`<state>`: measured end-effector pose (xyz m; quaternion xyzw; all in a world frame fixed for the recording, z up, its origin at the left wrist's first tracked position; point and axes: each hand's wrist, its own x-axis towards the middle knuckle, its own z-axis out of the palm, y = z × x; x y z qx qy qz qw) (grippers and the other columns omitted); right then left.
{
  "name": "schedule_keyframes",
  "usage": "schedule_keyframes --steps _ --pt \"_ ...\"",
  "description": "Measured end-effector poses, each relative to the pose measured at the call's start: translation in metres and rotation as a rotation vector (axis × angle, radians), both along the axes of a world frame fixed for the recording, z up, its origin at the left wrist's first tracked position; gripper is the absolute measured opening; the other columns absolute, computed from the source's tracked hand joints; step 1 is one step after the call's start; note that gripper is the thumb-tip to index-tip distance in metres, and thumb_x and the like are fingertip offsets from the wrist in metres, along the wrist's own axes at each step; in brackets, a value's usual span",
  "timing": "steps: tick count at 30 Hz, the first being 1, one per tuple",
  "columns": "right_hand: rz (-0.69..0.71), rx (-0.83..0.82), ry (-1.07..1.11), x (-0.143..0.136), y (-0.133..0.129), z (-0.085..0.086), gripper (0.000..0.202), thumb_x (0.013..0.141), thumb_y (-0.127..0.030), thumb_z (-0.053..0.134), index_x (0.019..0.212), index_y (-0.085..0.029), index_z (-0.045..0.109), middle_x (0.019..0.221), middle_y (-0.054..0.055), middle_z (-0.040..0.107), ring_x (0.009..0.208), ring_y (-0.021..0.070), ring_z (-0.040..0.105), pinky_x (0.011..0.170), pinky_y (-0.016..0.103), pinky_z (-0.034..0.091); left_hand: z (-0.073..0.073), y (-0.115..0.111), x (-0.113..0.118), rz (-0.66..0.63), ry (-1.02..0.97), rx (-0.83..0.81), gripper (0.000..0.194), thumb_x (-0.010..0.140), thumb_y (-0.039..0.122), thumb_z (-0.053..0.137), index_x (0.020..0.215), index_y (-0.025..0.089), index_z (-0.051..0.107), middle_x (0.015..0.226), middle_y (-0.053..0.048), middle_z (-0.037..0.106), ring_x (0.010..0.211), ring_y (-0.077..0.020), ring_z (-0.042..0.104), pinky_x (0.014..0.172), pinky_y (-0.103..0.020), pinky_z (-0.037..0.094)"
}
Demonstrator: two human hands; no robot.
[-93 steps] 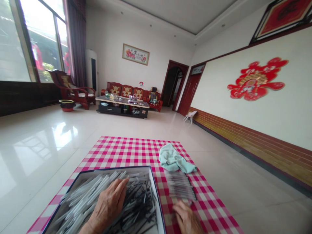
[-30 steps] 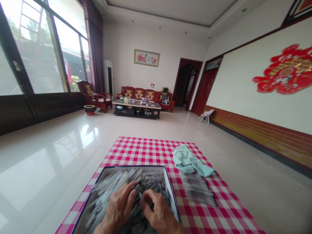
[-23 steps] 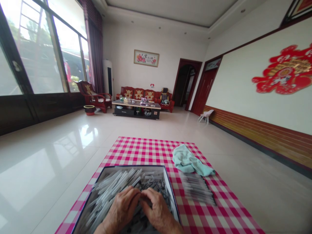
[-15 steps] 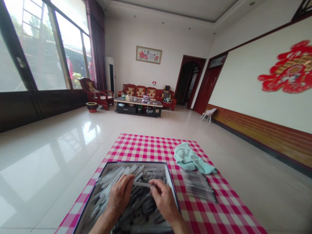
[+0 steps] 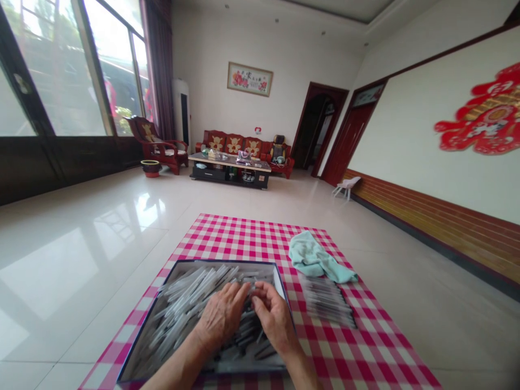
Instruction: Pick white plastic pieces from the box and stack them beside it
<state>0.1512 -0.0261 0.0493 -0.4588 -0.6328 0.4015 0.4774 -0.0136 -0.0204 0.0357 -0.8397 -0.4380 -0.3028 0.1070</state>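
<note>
An open box (image 5: 140, 323) with a dark blue rim holds a heap of clear plastic pens (image 5: 184, 303), with dark parts among them on the right. My left hand (image 5: 225, 314) is over the middle of the heap, its fingers together and pointing at my right hand. My right hand (image 5: 273, 314) is over the box's right side, thumb and fingers pinched close to the left fingertips. Whatever lies between the fingertips is too small and hidden to name. Right of the box, a row of similar pens (image 5: 328, 300) lies side by side on the checked cloth.
The table has a pink and white checked cloth (image 5: 244, 233). A mint green towel (image 5: 314, 257) lies beyond the row of pens. Farther off stand a low table (image 5: 229, 169), a red wooden sofa (image 5: 233, 145) and a small pink chair (image 5: 347, 186).
My left hand has moved right, up against my right hand. The clear pen that was stretched between both hands is now mostly hidden. The view has shifted slightly.
</note>
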Motion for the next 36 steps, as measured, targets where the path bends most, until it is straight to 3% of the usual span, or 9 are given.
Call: schedule_keyframes --steps 2,7,11,14,18,22,28,31,36 --pt "0.014 0.083 -0.196 0.011 -0.001 0.007 0.019 0.084 -0.019 0.056 0.102 -0.020 0.063 0.092 0.004 0.067 0.082 0.0185 0.065 0.075 0.029 0.052 -0.005 0.005 -0.004 0.018 -0.049 0.001 0.029 0.096 0.017 0.036 0.117 0.014 0.055 0.086 -0.008 0.064 0.077 -0.0208 0.063 0.065 -0.030 0.049" --pt "0.308 0.179 -0.720 0.036 -0.008 0.021 0.030 0.072 -0.003 0.055 0.087 -0.024 0.070 0.091 0.001 0.062 0.087 0.0170 0.061 0.077 0.025 0.047 -0.009 0.007 -0.010 0.045 -0.127 -0.040 0.023 0.100 0.027 0.038 0.100 0.018 0.059 0.078 -0.005 0.062 0.072 -0.0192 0.062 0.064 -0.029 0.048" --pt "0.402 0.185 -0.947 0.038 -0.009 0.011 0.029 0.072 -0.005 0.057 0.087 -0.024 0.072 0.095 0.003 0.061 0.088 0.0180 0.061 0.076 0.025 0.047 -0.007 0.005 -0.007 0.015 -0.150 -0.045 0.026 0.100 0.026 0.036 0.092 0.018 0.059 0.075 -0.005 0.060 0.071 -0.0194 0.061 0.065 -0.030 0.049" --pt "0.440 0.198 -0.967 0.034 -0.006 0.007 0.020 0.076 -0.009 0.059 0.081 -0.022 0.073 0.092 0.003 0.062 0.085 0.0177 0.061 0.074 0.025 0.047 -0.008 0.005 -0.007 0.018 -0.170 -0.041 0.027 0.100 0.025 0.035 0.093 0.017 0.059 0.075 -0.005 0.061 0.071 -0.0194 0.062 0.064 -0.030 0.049" --pt "0.368 0.227 -0.726 0.032 -0.002 0.025 0.016 0.080 -0.009 0.058 0.080 -0.021 0.069 0.087 0.001 0.063 0.082 0.0152 0.061 0.073 0.023 0.046 -0.010 0.007 -0.008 0.018 -0.178 -0.010 0.026 0.100 0.028 0.036 0.107 0.018 0.059 0.078 -0.004 0.063 0.071 -0.0182 0.064 0.063 -0.028 0.050" --pt "0.095 0.227 -0.340 0.029 0.008 0.043 0.007 0.085 -0.020 0.060 0.087 -0.021 0.066 0.083 0.001 0.066 0.076 0.0151 0.062 0.072 0.024 0.048 -0.011 0.007 -0.009 0.027 -0.171 0.021 0.028 0.100 0.029 0.038 0.120 0.020 0.056 0.076 -0.002 0.063 0.069 -0.0178 0.064 0.061 -0.028 0.049" --pt "-0.431 0.085 0.375 0.013 0.028 0.010 0.030 0.082 -0.046 0.066 0.094 -0.019 0.061 0.083 0.002 0.067 0.075 0.0173 0.065 0.070 0.028 0.054 -0.011 0.006 -0.010 0.032 -0.181 0.020 0.028 0.101 0.029 0.038 0.120 0.020 0.056 0.077 -0.003 0.064 0.069 -0.0172 0.064 0.061 -0.027 0.049" --pt "-0.529 0.026 0.524 0.008 0.029 -0.004 0.036 0.077 -0.050 0.069 0.093 -0.019 0.061 0.087 0.002 0.066 0.075 0.0162 0.064 0.069 0.027 0.054 -0.011 0.007 -0.010 0.025 -0.201 0.020 0.026 0.100 0.027 0.037 0.114 0.018 0.057 0.079 -0.004 0.064 0.071 -0.0178 0.065 0.063 -0.028 0.050" --pt "-0.550 0.031 0.574 0.009 0.025 -0.005 0.034 0.077 -0.051 0.069 0.090 -0.020 0.061 0.085 0.000 0.065 0.074 0.0142 0.063 0.070 0.026 0.053 -0.010 0.006 -0.008 0.025 -0.201 0.016 0.023 0.100 0.025 0.037 0.108 0.018 0.058 0.080 -0.005 0.064 0.071 -0.0185 0.065 0.062 -0.029 0.051"
